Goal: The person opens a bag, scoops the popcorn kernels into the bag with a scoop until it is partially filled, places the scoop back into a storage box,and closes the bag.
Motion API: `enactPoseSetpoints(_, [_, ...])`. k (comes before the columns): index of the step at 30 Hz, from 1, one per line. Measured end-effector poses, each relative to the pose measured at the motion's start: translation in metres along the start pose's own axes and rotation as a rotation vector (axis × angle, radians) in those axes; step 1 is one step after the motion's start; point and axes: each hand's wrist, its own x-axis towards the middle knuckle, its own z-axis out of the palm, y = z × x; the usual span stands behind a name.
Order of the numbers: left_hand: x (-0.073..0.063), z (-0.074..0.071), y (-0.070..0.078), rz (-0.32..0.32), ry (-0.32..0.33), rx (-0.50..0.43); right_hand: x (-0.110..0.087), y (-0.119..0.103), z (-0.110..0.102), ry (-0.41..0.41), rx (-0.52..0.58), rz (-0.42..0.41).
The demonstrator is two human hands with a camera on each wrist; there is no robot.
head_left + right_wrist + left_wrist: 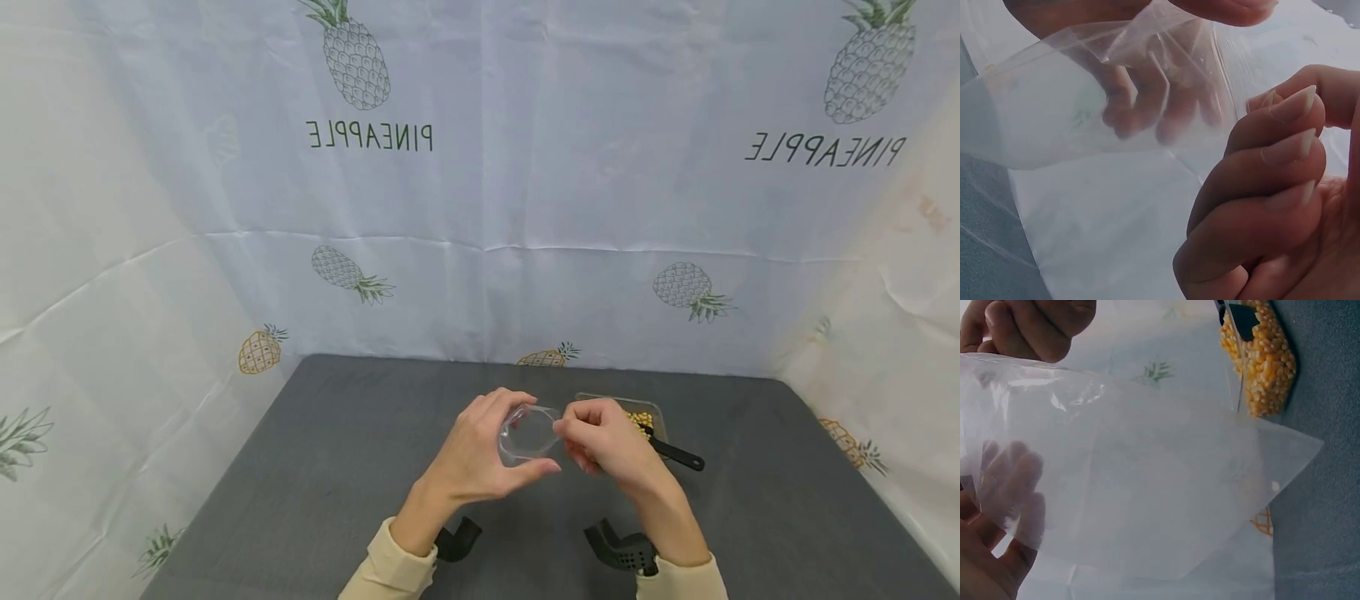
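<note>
A clear plastic bag [531, 433] hangs in the air above the table, its round mouth spread wide. My left hand [483, 450] holds the bag at its mouth, fingers and thumb curved round the rim. On the opposite side, my right hand [611, 442] pinches the rim between thumb and index finger, the other fingers curled in. In the left wrist view the body of the bag [1147, 481] tapers to a pointed corner, and nothing shows inside it. Through the film in the right wrist view, the left fingers [1138, 112] are visible.
Behind my right hand, a clear rectangular container [659, 414] holds yellow corn kernels [1271, 369]. A black-handled utensil [678, 454] leans in it, its handle over the near right side. The grey table [360, 450] meets a white pineapple-print curtain [480, 308] at the back.
</note>
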Motion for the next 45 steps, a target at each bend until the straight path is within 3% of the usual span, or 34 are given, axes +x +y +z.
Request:
enactPoseSetpoints(4, [-0.001,0.003,-0.001,-0.002,-0.022,-0.030,0.002,0.001,0.001,-0.018,0.035,-0.017])
enactPoseSetpoints(10, [-0.001,0.007,-0.001,-0.014,-0.005,-0.098,0.005,0.003,0.003,-0.063,0.170,-0.087])
enactPoseSetpoints(15, [0.000,0.010,0.001,-0.063,-0.037,-0.085,0.007,0.004,0.006,-0.072,0.217,-0.109])
enactPoseSetpoints(21, [-0.001,0.012,0.005,-0.141,-0.092,-0.102,0.010,0.005,0.011,-0.089,0.221,-0.098])
enactPoseSetpoints(25, [-0.002,0.013,0.004,-0.141,-0.074,-0.152,0.010,0.006,0.012,-0.088,0.222,-0.103])
enactPoseSetpoints(33, [-0.001,0.012,0.001,-0.159,-0.014,-0.363,0.007,0.004,0.011,-0.015,0.150,-0.077])
enactPoseSetpoints(37, [0.000,0.010,0.000,-0.165,0.024,-0.397,0.006,0.002,0.009,0.013,0.115,-0.078])
enactPoseSetpoints(45, [0.000,0.007,0.000,-0.149,0.009,-0.423,0.005,0.001,0.009,0.036,0.059,-0.068])
